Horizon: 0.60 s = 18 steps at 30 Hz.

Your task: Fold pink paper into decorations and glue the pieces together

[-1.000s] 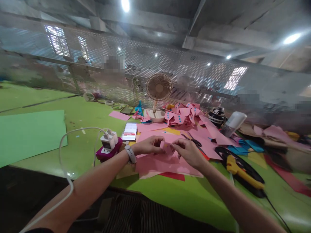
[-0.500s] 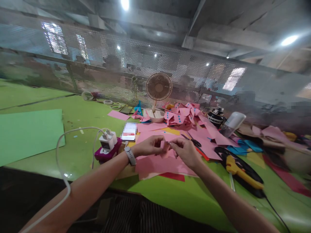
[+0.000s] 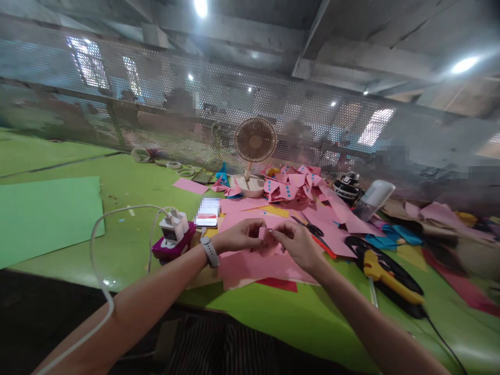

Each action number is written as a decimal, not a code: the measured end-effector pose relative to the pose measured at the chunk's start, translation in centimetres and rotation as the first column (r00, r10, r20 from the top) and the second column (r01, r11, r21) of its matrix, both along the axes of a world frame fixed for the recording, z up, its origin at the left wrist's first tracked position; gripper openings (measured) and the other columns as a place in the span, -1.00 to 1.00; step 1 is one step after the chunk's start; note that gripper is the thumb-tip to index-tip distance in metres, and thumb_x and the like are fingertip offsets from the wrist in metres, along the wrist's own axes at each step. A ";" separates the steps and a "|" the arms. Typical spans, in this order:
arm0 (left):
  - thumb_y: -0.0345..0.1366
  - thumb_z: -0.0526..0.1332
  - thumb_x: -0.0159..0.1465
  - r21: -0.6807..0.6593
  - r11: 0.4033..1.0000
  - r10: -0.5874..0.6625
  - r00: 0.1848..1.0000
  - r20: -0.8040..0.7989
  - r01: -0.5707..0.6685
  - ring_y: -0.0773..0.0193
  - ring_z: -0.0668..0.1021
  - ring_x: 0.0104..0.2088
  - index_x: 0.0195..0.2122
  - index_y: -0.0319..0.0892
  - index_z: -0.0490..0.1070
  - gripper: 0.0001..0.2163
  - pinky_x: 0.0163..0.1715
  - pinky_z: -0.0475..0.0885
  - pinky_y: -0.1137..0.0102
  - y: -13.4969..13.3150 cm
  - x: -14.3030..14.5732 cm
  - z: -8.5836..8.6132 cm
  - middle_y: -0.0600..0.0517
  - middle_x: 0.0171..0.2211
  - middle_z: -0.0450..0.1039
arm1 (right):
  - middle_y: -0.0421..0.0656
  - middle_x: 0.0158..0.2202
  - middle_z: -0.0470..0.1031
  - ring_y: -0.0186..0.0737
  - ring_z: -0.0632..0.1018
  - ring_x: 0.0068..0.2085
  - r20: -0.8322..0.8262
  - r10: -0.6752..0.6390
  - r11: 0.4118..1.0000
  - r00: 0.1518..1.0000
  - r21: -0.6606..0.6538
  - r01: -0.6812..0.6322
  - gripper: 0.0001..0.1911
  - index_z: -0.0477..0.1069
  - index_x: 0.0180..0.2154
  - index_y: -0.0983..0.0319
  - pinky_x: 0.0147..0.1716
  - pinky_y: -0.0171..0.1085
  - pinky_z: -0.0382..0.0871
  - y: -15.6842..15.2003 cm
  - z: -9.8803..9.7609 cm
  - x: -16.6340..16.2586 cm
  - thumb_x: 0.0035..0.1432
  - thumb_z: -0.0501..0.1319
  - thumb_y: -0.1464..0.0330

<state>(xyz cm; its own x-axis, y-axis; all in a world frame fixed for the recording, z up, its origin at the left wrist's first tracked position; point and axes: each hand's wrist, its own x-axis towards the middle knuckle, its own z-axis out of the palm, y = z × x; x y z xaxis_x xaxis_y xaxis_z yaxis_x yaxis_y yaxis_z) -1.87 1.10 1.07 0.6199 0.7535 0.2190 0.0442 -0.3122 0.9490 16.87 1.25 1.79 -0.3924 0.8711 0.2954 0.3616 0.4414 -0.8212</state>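
Between my two hands is a small piece of pink paper (image 3: 265, 237), raised a little over the pink sheets (image 3: 250, 268) on the table. My left hand (image 3: 245, 233), with a pale watch on its wrist, pinches the paper's left side. At its right edge, the thumb and fingertips of my right hand (image 3: 294, 240) close on the same piece. Scissors (image 3: 310, 227) with dark handles lie just beyond my right hand. Behind them is a heap of folded pink paper pieces (image 3: 291, 186), some with blue dots.
A yellow glue gun (image 3: 385, 278) rests on a black stand at the right. On the left are a purple power block (image 3: 167, 251) with a white charger (image 3: 174, 225), and a phone (image 3: 208, 212). A small fan (image 3: 255, 139) stands at the back. Green sheet (image 3: 50, 216) lies far left.
My right fingertips have shifted very slightly along the paper's edge. Both hands otherwise stay in place, still holding the pink piece.
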 end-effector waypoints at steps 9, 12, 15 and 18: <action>-0.36 0.23 0.06 -0.018 1.000 0.000 0.999 -0.036 0.000 0.48 0.32 -0.58 -0.40 -0.22 0.23 -0.84 -0.58 0.24 0.54 0.0 -0.1 -0.1 0.16 -0.54 0.25 | -0.18 -0.49 0.43 -0.31 0.43 -0.49 0.007 0.038 0.999 0.999 -0.030 -0.038 -0.73 0.39 -0.45 0.24 -0.56 -0.34 0.38 -0.2 0.1 0.2 0.08 0.15 0.16; -0.35 0.23 0.05 -0.024 1.000 -0.005 1.000 -0.029 0.004 0.49 0.32 -0.58 -0.43 -0.21 0.22 -0.84 -0.57 0.25 0.54 0.0 -0.1 -0.1 0.16 -0.53 0.26 | -0.18 -0.49 0.42 -0.30 0.43 -0.49 0.011 0.047 0.998 0.999 -0.039 -0.047 -0.72 0.39 -0.45 0.24 -0.55 -0.33 0.40 -0.2 0.2 0.3 0.07 0.16 0.15; -0.35 0.23 0.06 -0.024 1.000 -0.010 1.000 -0.024 0.009 0.48 0.32 -0.58 -0.42 -0.21 0.22 -0.84 -0.57 0.25 0.53 -0.1 -0.1 -0.1 0.17 -0.54 0.26 | -0.19 -0.50 0.42 -0.31 0.43 -0.49 -0.001 0.058 0.997 0.998 -0.044 -0.058 -0.73 0.38 -0.45 0.24 -0.55 -0.33 0.41 -0.2 0.2 0.3 0.07 0.16 0.15; -0.34 0.24 0.07 -0.011 1.000 -0.019 0.999 -0.033 0.019 0.48 0.33 -0.59 -0.40 -0.21 0.23 -0.83 -0.58 0.23 0.53 -0.1 -0.2 0.0 0.17 -0.56 0.26 | -0.20 -0.51 0.40 -0.34 0.42 -0.52 -0.006 0.074 0.996 0.997 -0.040 -0.074 -0.73 0.38 -0.45 0.24 -0.56 -0.34 0.39 -0.3 0.3 0.3 0.07 0.16 0.17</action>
